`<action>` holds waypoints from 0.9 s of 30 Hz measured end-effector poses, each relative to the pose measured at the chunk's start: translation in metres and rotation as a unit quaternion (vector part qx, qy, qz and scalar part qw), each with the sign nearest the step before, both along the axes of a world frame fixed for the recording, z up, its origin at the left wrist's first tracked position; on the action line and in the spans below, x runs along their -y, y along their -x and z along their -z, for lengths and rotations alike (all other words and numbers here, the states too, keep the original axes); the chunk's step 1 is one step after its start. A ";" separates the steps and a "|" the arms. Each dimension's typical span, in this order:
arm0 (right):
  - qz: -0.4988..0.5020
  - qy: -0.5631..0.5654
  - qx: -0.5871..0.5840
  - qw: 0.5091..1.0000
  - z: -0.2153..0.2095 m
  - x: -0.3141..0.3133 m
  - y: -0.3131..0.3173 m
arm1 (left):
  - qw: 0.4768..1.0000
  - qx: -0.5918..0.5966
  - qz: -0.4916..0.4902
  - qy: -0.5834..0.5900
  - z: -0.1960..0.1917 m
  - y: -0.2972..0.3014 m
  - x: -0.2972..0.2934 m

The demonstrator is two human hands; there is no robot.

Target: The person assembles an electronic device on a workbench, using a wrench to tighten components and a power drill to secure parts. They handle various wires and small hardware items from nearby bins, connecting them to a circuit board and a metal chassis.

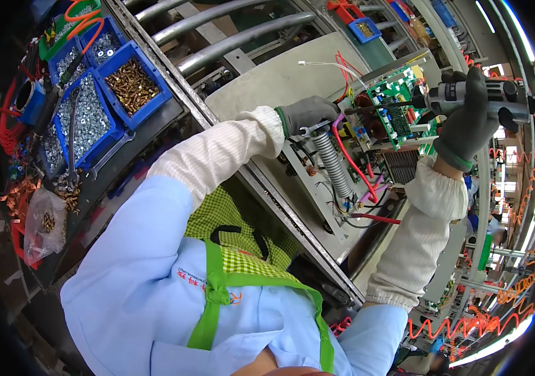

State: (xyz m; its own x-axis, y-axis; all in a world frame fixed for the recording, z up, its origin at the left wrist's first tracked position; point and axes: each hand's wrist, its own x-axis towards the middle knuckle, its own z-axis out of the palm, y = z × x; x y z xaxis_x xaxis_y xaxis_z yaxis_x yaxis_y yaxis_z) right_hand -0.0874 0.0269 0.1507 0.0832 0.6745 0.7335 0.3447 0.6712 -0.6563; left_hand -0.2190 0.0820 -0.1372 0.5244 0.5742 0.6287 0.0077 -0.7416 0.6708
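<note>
Right hand [468, 122] grips screwdriver [493, 97] — blue bins [101, 106] aside.

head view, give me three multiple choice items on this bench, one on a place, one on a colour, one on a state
1. Where do the blue bins of screws sit?
A. at the person's left
B. on the circuit board
C. under the right hand

2. What colour is the circuit board?
A. yellow
B. green
C. white

3. What is the right hand doing?
A. hanging free
B. resting flat on the bins
C. gripping a power screwdriver

Answers: 1 A, the bins lie far left of the picture. 2 B, its face is green. 3 C, the gloved fingers wrap the tool's body.
</note>
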 end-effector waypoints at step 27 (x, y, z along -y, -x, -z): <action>-0.036 0.023 -0.032 0.999 0.006 0.004 -0.003 | 0.991 0.044 0.032 0.120 0.001 -0.014 0.016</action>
State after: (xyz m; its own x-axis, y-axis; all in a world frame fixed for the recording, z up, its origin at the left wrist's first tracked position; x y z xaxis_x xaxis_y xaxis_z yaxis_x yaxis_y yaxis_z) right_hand -0.0846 0.0224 0.1445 0.0793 0.7140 0.6956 0.2525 0.6607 -0.7069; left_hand -0.2051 0.0655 -0.1384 0.5131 0.6804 0.5233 -0.1012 -0.5574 0.8240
